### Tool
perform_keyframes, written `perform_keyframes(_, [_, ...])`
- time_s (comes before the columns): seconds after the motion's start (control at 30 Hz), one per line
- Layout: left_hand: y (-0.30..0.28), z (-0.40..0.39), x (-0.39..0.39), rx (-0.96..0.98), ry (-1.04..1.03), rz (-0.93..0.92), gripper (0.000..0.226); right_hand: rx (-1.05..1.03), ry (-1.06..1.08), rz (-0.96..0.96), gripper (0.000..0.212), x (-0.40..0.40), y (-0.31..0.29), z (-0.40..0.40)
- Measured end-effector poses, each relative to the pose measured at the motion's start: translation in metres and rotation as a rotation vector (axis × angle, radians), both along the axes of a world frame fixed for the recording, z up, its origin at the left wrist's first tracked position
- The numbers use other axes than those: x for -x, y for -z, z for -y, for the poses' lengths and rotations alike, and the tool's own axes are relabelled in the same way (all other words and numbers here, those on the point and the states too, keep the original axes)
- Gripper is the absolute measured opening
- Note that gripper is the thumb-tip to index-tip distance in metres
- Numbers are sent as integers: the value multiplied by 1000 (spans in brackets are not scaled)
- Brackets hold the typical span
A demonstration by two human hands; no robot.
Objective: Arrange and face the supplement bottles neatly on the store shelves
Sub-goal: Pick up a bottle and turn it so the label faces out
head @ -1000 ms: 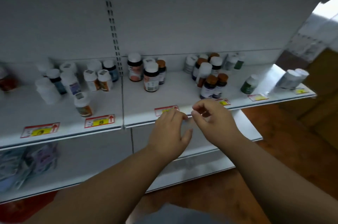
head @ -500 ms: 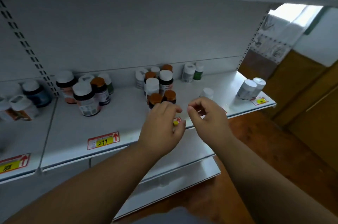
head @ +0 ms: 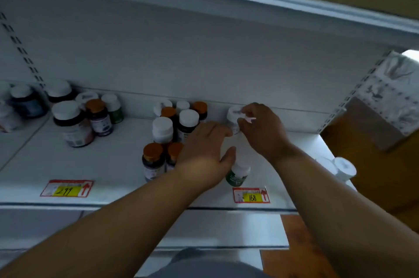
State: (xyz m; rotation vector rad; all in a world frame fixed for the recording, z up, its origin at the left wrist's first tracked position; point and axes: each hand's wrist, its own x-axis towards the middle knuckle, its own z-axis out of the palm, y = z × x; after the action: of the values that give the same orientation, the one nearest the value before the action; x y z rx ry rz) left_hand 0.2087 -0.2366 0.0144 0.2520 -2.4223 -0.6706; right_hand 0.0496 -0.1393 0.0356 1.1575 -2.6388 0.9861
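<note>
Head view: both hands reach deep over the white metal store shelf (head: 108, 164), toward its back wall. The right hand (head: 264, 129) has its fingers curled round a white-capped white plastic bottle (head: 233, 116) standing near the back, apparently pinching it at the cap; this looks like a grip meant for turning the bottle or drawing it forward, so that its label comes to the front. The left hand (head: 205, 155) lies with fingers fairly straight and extended toward the same bottle, fingertips just beside its base and thumb spread; I judge it steadies or guides rather than grips, though whether it truly touches the bottle cannot be told.

Just below the left thumb stands a small green bottle with a white cap (head: 237, 173), alone near the front edge above the red-and-yellow price tag marked 168 (head: 251, 195). That is likely the facing spot to which the back bottle belongs.

To the left of the hands a tight cluster of orange-capped and white-capped dark bottles (head: 167, 137) stands bunched, not in rows. Further left a second group, led by a large white-capped amber jar (head: 71, 123), sits behind the price tag marked 299 (head: 66, 188). Two white-capped bottles (head: 342, 167) stand at the shelf's right end. Most of the facing appears not yet done.
</note>
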Motion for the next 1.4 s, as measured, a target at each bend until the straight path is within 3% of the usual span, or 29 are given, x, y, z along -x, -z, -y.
perform_keyframes(0.13, [4,-11,27,-64,-59,75,35,-270,-246,-35,41,56,14,18])
perform_keyframes(0.27, [10,-22,30,-101,-169,81,33,-498,-384,-156,47,77,22,35])
perform_keyframes(0.5, [15,-32,27,-99,-279,116,33,-561,-392,-276,42,77,23,33])
perform_keyframes(0.63, [13,-34,29,-102,-381,34,44,-362,-322,-360,41,64,2,15])
perform_keyframes(0.7, [11,-34,30,-139,-415,53,56,-211,-344,-254,35,55,-12,3])
perform_keyframes(0.8, [7,-35,30,-219,-407,125,79,-29,-352,127,29,42,-32,-14])
perform_keyframes(0.87, [4,-36,27,-260,-361,89,81,54,-349,268,26,33,-39,-22])
perform_keyframes(1.0, [0,-40,16,-364,-248,43,55,170,-380,415,22,13,-46,-34])
perform_keyframes(1.13, [-6,-38,1,-483,-202,14,30,210,-395,590,34,-5,-43,-38])
perform_keyframes(1.3, [-4,-29,-37,-554,-59,56,55,326,-328,697,30,-44,-30,-27])
perform_keyframes(1.4, [-5,-24,-67,-560,-69,41,47,360,-303,669,35,-73,-23,-15])
